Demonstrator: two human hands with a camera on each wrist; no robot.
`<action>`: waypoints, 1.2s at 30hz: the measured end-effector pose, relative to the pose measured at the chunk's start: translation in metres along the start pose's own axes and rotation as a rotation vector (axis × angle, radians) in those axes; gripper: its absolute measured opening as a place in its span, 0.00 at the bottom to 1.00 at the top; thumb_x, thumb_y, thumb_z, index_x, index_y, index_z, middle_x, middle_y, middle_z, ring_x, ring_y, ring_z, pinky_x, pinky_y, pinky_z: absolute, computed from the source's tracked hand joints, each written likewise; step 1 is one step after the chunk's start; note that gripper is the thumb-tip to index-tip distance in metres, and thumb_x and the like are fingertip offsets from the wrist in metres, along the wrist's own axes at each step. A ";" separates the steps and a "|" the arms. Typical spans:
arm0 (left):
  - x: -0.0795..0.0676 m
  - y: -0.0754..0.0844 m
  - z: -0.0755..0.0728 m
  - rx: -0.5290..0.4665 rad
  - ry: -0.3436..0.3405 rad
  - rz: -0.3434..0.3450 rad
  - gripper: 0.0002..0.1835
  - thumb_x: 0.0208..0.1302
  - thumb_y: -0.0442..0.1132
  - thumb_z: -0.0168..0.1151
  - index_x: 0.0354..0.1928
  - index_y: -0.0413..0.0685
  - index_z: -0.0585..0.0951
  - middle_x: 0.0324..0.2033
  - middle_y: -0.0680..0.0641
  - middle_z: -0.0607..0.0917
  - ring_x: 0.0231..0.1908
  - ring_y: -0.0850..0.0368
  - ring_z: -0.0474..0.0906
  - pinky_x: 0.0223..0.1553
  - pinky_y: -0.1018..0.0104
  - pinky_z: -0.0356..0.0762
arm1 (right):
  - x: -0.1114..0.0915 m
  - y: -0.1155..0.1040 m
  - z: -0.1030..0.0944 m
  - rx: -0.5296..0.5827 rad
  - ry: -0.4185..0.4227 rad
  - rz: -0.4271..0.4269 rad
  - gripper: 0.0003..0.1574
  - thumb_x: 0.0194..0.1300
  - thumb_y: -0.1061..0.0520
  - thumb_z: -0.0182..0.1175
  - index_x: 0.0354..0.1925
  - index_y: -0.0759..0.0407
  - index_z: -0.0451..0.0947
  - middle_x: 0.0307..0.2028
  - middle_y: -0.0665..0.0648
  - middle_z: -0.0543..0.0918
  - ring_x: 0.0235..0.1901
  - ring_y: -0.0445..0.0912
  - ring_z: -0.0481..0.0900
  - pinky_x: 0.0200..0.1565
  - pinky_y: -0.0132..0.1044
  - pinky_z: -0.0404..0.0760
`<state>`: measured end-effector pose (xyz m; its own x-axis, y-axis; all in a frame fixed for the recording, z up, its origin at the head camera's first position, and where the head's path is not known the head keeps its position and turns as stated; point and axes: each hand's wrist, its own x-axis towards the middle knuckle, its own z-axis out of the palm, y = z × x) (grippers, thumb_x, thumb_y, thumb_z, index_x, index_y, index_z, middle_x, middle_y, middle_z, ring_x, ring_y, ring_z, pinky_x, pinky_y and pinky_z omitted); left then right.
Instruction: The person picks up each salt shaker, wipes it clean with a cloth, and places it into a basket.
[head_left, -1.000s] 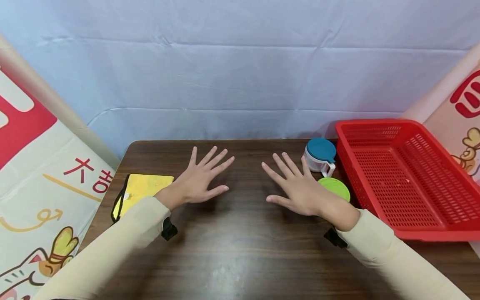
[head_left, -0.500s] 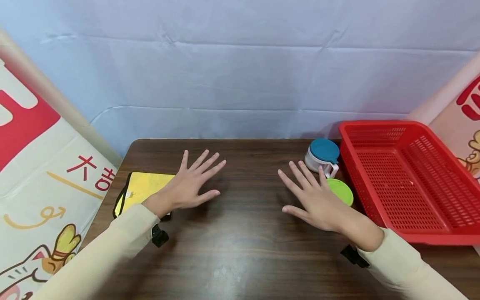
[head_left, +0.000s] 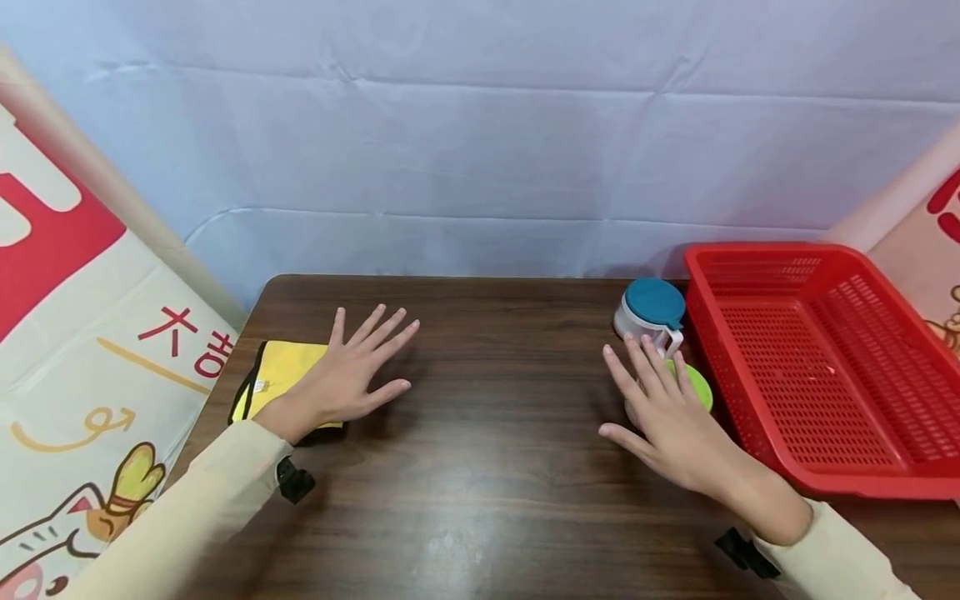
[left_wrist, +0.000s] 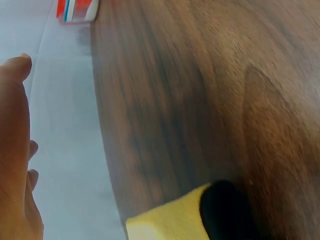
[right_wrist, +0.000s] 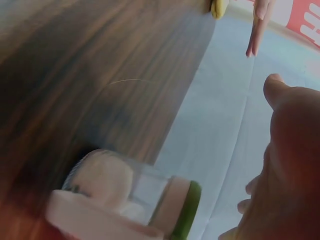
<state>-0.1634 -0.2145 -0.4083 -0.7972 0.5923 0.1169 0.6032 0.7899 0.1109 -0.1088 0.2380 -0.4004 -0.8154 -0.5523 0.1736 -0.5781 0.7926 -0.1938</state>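
Note:
My left hand (head_left: 348, 379) has its fingers spread, palm down, over the table beside a folded yellow cloth (head_left: 288, 362) with black edging. Its wrist overlaps the cloth in the head view, and the left wrist view shows a corner of that cloth (left_wrist: 167, 220) below. My right hand (head_left: 671, 425), fingers also spread, hovers in front of a jar with a green lid (head_left: 699, 387), hiding most of it. In the right wrist view this jar has a clear body (right_wrist: 145, 190) and a pale handle. Just behind it stands a jar with a blue lid (head_left: 654, 302) and a white handle. Neither hand holds anything.
A large red plastic basket (head_left: 787, 471) stands at the right, close beside the two jars. The dark wooden table (head_left: 480, 400) ends at a pale cloth backdrop (head_left: 480, 150). Printed banners (head_left: 67, 375) flank the table.
Both hands have drawn apart. The left hand has moved left over the yellow cloth; the right has moved right and nearer to me, across the green-lidded jar. Their fingers stay spread.

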 end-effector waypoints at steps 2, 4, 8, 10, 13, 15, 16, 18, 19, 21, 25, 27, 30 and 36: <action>-0.003 -0.002 0.000 -0.005 -0.001 -0.007 0.42 0.75 0.65 0.49 0.82 0.62 0.48 0.81 0.50 0.46 0.80 0.45 0.37 0.69 0.27 0.25 | -0.005 0.003 0.002 0.000 0.036 -0.008 0.59 0.72 0.36 0.59 0.82 0.54 0.37 0.81 0.63 0.36 0.79 0.62 0.33 0.73 0.64 0.32; -0.006 -0.005 0.000 -0.005 0.000 -0.017 0.42 0.75 0.65 0.49 0.82 0.61 0.48 0.81 0.50 0.46 0.80 0.45 0.37 0.70 0.28 0.24 | -0.010 0.006 0.003 0.000 0.066 -0.019 0.57 0.73 0.33 0.55 0.82 0.55 0.38 0.81 0.63 0.36 0.79 0.61 0.33 0.73 0.64 0.31; -0.011 -0.011 0.000 -0.006 -0.001 -0.041 0.42 0.75 0.64 0.50 0.82 0.59 0.49 0.81 0.50 0.46 0.80 0.45 0.38 0.70 0.28 0.25 | -0.018 0.011 0.003 -0.008 0.086 -0.028 0.57 0.74 0.30 0.51 0.82 0.55 0.39 0.81 0.63 0.37 0.79 0.60 0.31 0.73 0.64 0.30; -0.013 -0.014 -0.001 -0.009 -0.010 -0.057 0.42 0.75 0.64 0.50 0.82 0.59 0.49 0.81 0.50 0.47 0.80 0.46 0.39 0.70 0.29 0.26 | -0.023 0.013 0.002 -0.010 0.085 -0.024 0.57 0.73 0.30 0.52 0.82 0.56 0.40 0.81 0.63 0.37 0.79 0.59 0.31 0.73 0.64 0.29; -0.015 -0.019 -0.001 -0.029 -0.024 -0.079 0.42 0.75 0.64 0.50 0.82 0.59 0.49 0.81 0.49 0.48 0.80 0.44 0.40 0.71 0.30 0.27 | -0.030 0.016 0.001 -0.011 0.081 -0.006 0.58 0.72 0.30 0.54 0.82 0.56 0.40 0.81 0.63 0.36 0.80 0.59 0.31 0.73 0.65 0.30; -0.016 -0.023 -0.002 -0.041 -0.033 -0.097 0.42 0.75 0.63 0.51 0.82 0.57 0.49 0.80 0.47 0.49 0.79 0.42 0.42 0.71 0.30 0.28 | -0.034 0.018 0.001 -0.006 0.078 0.011 0.59 0.72 0.31 0.56 0.82 0.55 0.39 0.81 0.62 0.36 0.80 0.59 0.31 0.73 0.65 0.30; -0.017 -0.025 -0.002 -0.049 -0.038 -0.108 0.42 0.76 0.63 0.51 0.82 0.57 0.49 0.80 0.46 0.50 0.79 0.41 0.42 0.71 0.30 0.28 | -0.036 0.019 0.001 -0.003 0.078 0.018 0.60 0.71 0.32 0.57 0.82 0.56 0.39 0.81 0.62 0.36 0.80 0.59 0.31 0.73 0.64 0.29; -0.018 -0.028 -0.003 -0.050 -0.054 -0.136 0.42 0.76 0.62 0.50 0.82 0.55 0.49 0.80 0.45 0.50 0.79 0.41 0.43 0.71 0.29 0.29 | -0.040 0.021 0.003 0.001 0.083 0.032 0.61 0.71 0.33 0.59 0.82 0.58 0.39 0.81 0.63 0.37 0.79 0.59 0.31 0.73 0.63 0.29; -0.018 -0.030 -0.003 -0.052 -0.061 -0.150 0.42 0.76 0.62 0.50 0.82 0.54 0.50 0.80 0.45 0.51 0.79 0.40 0.43 0.71 0.29 0.29 | -0.042 0.022 0.005 0.004 0.088 0.039 0.61 0.71 0.33 0.59 0.82 0.59 0.40 0.81 0.64 0.37 0.79 0.59 0.31 0.74 0.61 0.28; -0.019 -0.032 -0.003 -0.054 -0.081 -0.176 0.42 0.76 0.62 0.50 0.82 0.53 0.50 0.80 0.44 0.51 0.79 0.39 0.44 0.71 0.28 0.30 | -0.045 0.024 0.008 0.015 0.104 0.052 0.62 0.71 0.33 0.59 0.81 0.62 0.40 0.80 0.66 0.37 0.79 0.60 0.31 0.74 0.60 0.27; -0.021 -0.038 0.000 -0.062 -0.111 -0.209 0.42 0.76 0.61 0.51 0.81 0.50 0.51 0.79 0.41 0.53 0.78 0.38 0.46 0.69 0.26 0.32 | -0.051 0.027 0.016 0.057 0.148 0.087 0.63 0.72 0.32 0.56 0.80 0.66 0.37 0.80 0.69 0.35 0.79 0.61 0.31 0.75 0.58 0.29; -0.022 -0.043 0.003 -0.066 -0.126 -0.222 0.42 0.76 0.60 0.52 0.81 0.48 0.51 0.79 0.39 0.53 0.78 0.37 0.46 0.69 0.25 0.32 | -0.053 0.027 0.019 0.087 0.172 0.113 0.64 0.72 0.33 0.57 0.80 0.66 0.34 0.79 0.71 0.35 0.79 0.62 0.31 0.75 0.57 0.30; -0.026 -0.052 0.007 -0.073 -0.145 -0.241 0.42 0.76 0.56 0.55 0.81 0.46 0.52 0.79 0.38 0.54 0.77 0.36 0.46 0.69 0.25 0.31 | -0.055 0.027 0.024 0.133 0.206 0.161 0.66 0.72 0.37 0.61 0.79 0.69 0.31 0.78 0.74 0.35 0.78 0.66 0.33 0.75 0.56 0.33; -0.031 -0.069 0.010 -0.096 -0.173 -0.280 0.42 0.73 0.49 0.58 0.80 0.43 0.52 0.78 0.35 0.54 0.77 0.32 0.46 0.67 0.22 0.33 | -0.058 0.024 0.031 0.235 0.229 0.275 0.69 0.68 0.53 0.68 0.77 0.73 0.27 0.77 0.76 0.31 0.76 0.72 0.35 0.75 0.55 0.36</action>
<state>-0.1807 -0.2860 -0.4300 -0.9200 0.3791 -0.0994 0.3532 0.9119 0.2088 -0.0760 0.2811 -0.4450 -0.9278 -0.2357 0.2891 -0.3526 0.8072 -0.4734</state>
